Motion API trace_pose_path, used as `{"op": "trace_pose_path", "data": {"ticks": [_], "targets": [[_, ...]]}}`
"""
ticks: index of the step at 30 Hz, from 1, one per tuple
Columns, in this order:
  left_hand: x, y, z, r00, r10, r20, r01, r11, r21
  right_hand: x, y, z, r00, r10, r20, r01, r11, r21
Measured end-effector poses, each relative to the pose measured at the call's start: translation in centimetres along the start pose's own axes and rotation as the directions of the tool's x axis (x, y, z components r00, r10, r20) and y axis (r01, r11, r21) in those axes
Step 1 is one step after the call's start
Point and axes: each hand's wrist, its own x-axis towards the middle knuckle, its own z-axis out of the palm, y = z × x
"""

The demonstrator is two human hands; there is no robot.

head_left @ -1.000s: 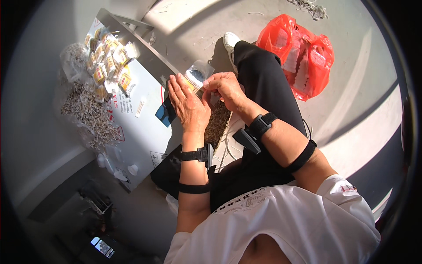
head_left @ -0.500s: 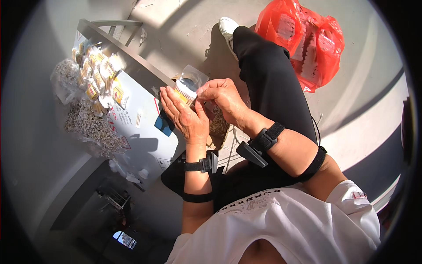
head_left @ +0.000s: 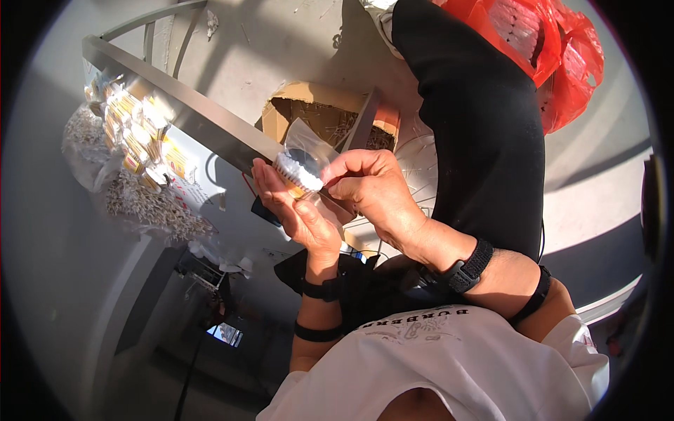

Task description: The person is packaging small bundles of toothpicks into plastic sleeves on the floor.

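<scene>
In the head view, the left hand point(head_left: 302, 221) cups a pack point(head_left: 296, 179) of white-tipped swabs in a clear bag point(head_left: 309, 140). Its fingers lie together along the pack's outer side, the thumb apart from them on the near side, seemingly to steady it from beneath. The right hand point(head_left: 375, 193) has thumb and forefinger brought together, apparently clamped on the bag's edge; the other fingers curl in. This leaves the swab tips uncovered by fingers. The pack is in front of the body, near the end of a metal rail point(head_left: 189, 116).

Left, filled packs point(head_left: 137, 133) are piled on a pale table point(head_left: 196, 153), beside loose swabs point(head_left: 151, 207). Beyond the hands, a cardboard box point(head_left: 305, 91) stands on the sunlit floor point(head_left: 260, 59); a red bag point(head_left: 572, 84) lies past the dark-trousered leg point(head_left: 484, 140). A lit screen point(head_left: 225, 334) shows lower left, in shade.
</scene>
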Motion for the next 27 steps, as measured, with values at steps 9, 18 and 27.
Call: {"op": "trace_pose_path", "data": {"ticks": [9, 18, 27], "targets": [[0.5, -0.6, -1.3, 0.999, 0.029, 0.046, -0.028, 0.999, -0.031, 0.1, -0.6, -0.3, 0.997, -0.06, 0.041, 0.064, 0.994, -0.092], [0.6, -1.5, -1.4, 0.993, 0.07, 0.095, -0.081, 0.99, 0.117, 0.3, -0.8, -0.3, 0.998, -0.036, 0.05, 0.039, 0.998, -0.059], [0.0, -1.5, -1.7, 0.996, -0.018, 0.09, 0.014, 0.999, 0.048, 0.4, -1.7, -0.6, 0.989, 0.065, 0.136, -0.054, 0.995, -0.079]]}}
